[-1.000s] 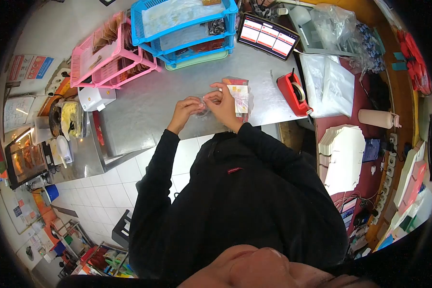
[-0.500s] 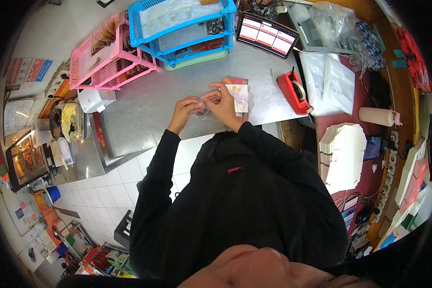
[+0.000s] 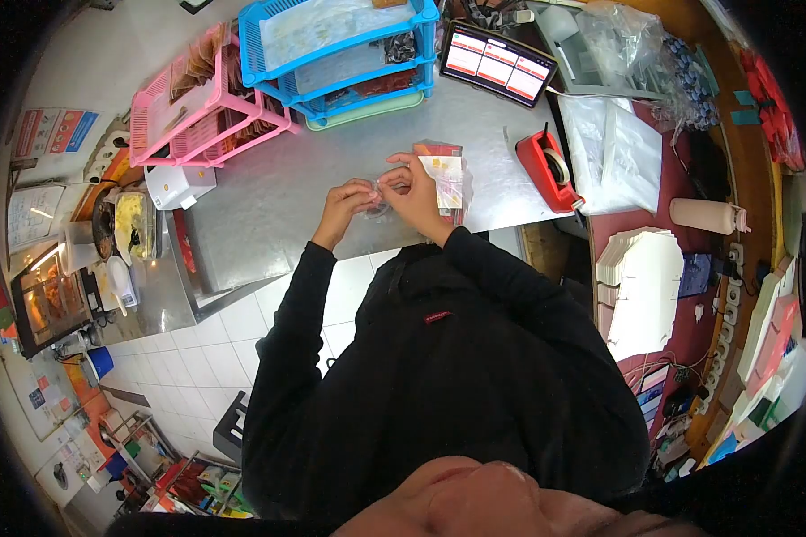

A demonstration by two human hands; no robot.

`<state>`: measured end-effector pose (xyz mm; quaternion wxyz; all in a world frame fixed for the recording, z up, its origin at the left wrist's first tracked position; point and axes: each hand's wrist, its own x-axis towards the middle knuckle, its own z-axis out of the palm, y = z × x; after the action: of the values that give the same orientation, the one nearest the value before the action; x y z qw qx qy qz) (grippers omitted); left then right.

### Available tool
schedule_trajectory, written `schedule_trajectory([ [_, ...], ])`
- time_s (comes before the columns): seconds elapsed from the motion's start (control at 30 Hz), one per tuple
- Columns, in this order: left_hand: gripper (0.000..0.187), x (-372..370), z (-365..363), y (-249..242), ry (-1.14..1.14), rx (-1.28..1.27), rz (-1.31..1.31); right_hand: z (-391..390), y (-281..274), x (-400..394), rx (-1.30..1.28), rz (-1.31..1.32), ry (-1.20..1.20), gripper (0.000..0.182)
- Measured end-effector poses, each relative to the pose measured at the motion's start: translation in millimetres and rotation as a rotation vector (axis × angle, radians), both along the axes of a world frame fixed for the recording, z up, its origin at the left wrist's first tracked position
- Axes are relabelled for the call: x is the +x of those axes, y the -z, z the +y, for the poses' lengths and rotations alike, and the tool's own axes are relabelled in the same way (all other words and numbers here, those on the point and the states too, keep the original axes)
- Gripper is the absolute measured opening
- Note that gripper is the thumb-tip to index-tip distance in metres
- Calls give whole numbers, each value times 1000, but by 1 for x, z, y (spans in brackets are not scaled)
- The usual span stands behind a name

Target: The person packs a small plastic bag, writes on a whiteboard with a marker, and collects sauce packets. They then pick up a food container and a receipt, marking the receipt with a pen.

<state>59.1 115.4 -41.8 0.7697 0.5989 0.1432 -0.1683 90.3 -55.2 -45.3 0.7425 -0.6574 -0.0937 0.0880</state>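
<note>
My left hand (image 3: 343, 211) and my right hand (image 3: 412, 195) meet fingertip to fingertip above the metal table (image 3: 269, 201). Both are closed in a pinch on a small piece of clear plastic (image 3: 378, 209), perhaps a little bag; its exact shape is too small to make out. Beside my right hand lies a white printed card (image 3: 446, 177) with yellow and pink marks. It rests on red packets (image 3: 439, 149), partly covered by the card and my hand.
Pink trays (image 3: 179, 134) and stacked blue trays (image 3: 340, 63) stand at the back. Behind the table's right part is a tablet (image 3: 499, 63). To the right are a red tape dispenser (image 3: 544, 174), plastic bags (image 3: 609, 157), folded white boxes (image 3: 640, 291) and a bottle (image 3: 703, 217).
Almost nothing differs. Both hands keep the same place and pinch, with at most a tiny shift of the fingers.
</note>
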Motion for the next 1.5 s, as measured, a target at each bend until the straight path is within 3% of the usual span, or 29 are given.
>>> schedule_trajectory([
  [0.6, 10, -2, -3, 0, 1, -34, -14, -3, -4, -3, 35, 7, 13, 53],
  [1.5, 10, -6, -6, 2, -11, -17, -32, -2, 5, -2, 101, 58, 33, 49],
])
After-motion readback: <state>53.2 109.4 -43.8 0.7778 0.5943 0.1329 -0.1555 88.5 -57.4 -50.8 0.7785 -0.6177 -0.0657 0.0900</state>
